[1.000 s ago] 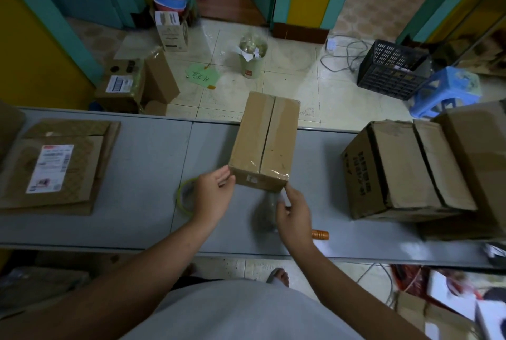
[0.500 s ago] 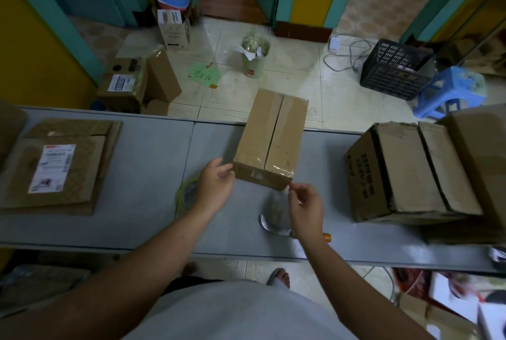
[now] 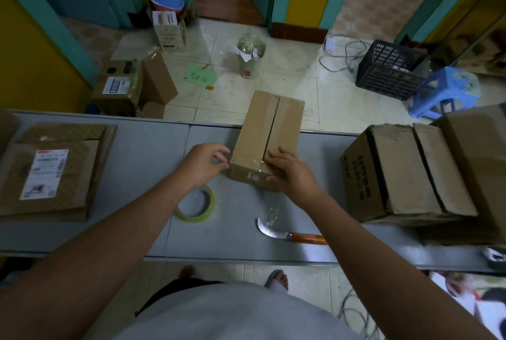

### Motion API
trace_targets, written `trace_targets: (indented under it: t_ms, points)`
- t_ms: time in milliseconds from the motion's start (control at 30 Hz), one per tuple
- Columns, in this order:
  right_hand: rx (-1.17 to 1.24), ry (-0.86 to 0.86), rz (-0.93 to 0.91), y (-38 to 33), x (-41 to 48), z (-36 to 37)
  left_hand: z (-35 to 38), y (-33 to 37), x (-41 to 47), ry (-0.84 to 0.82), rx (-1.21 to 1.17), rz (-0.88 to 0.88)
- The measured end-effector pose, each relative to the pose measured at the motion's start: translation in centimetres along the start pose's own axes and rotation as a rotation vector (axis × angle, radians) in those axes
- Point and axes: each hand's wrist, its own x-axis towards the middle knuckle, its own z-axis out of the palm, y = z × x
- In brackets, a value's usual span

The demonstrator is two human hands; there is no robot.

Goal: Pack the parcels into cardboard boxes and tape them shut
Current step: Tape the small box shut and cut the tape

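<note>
A small brown cardboard box (image 3: 269, 131) with clear tape along its top seam stands on the grey table (image 3: 142, 164). My right hand (image 3: 290, 171) lies flat on the box's near right corner, pressing the tape end down. My left hand (image 3: 204, 164) touches the box's near left edge with its fingertips, fingers curled. A roll of clear tape (image 3: 195, 204) lies on the table under my left wrist. A curved knife with an orange handle (image 3: 291, 234) lies near the table's front edge.
A flat labelled parcel stack (image 3: 52, 172) lies at the left. Large cardboard boxes (image 3: 405, 172) stand at the right. Beyond the table, the tiled floor holds opened boxes (image 3: 128, 87), a bin (image 3: 250, 56), a black crate (image 3: 391, 69) and a blue stool (image 3: 445, 93).
My right hand rose from the table by the knife onto the box's near right corner. The left hand stayed at the near left edge. The tape roll and knife are now uncovered.
</note>
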Motion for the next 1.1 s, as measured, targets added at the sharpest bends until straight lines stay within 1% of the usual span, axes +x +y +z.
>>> trace_targets:
  t_ms: [67,133,233,333,433,500,567,600,667,733,767,833,933,1000,1100]
  points:
    - [0.066,-0.001,-0.017,0.6,0.0,0.5,-0.5,0.0,0.4,-0.035,-0.02,-0.003]
    - [0.094,0.01,-0.042,1.0,-0.1,0.5,-0.9,0.2,1.0,-0.071,0.028,0.039]
    - [0.101,0.007,-0.076,1.0,-0.1,0.1,-1.8,1.2,2.4,-0.124,0.205,0.135]
    - [0.113,-0.036,-0.07,1.2,0.1,0.1,-2.6,1.9,3.8,-0.2,0.45,0.233]
    - [0.109,-0.047,-0.066,1.1,0.1,0.0,-3.0,2.7,4.7,-0.219,0.631,0.323]
    - [0.098,-0.038,-0.046,0.6,0.1,-0.3,-3.2,2.6,4.9,-0.27,0.598,0.282]
    - [0.095,-0.044,0.005,0.2,0.0,-0.3,-3.3,2.1,4.4,-0.329,0.424,0.185]
    - [0.081,-0.044,0.009,0.2,-0.1,-0.1,-3.3,1.8,3.9,-0.33,0.322,0.149]
    - [0.02,-0.007,-0.052,0.2,-0.6,0.6,-2.9,0.9,2.3,-0.264,0.168,0.1]
    - [-0.063,0.078,-0.152,0.3,-1.2,1.5,-2.5,0.0,0.5,-0.153,0.106,0.086]
    - [-0.105,0.114,-0.188,0.3,-1.4,1.9,-2.2,-0.4,-0.4,-0.106,0.11,0.107]
    - [-0.163,0.139,-0.202,0.4,-1.9,2.6,-1.5,-0.3,-2.2,-0.047,0.182,0.227]
    - [-0.166,0.115,-0.16,0.5,-2.3,3.4,0.5,1.4,-3.4,-0.035,0.394,0.4]
    - [-0.148,0.097,-0.145,0.4,-2.4,3.5,2.0,2.3,-3.2,-0.038,0.493,0.424]
    - [-0.186,0.09,-0.154,0.6,-2.6,3.3,3.1,2.5,-3.0,-0.034,0.554,0.4]
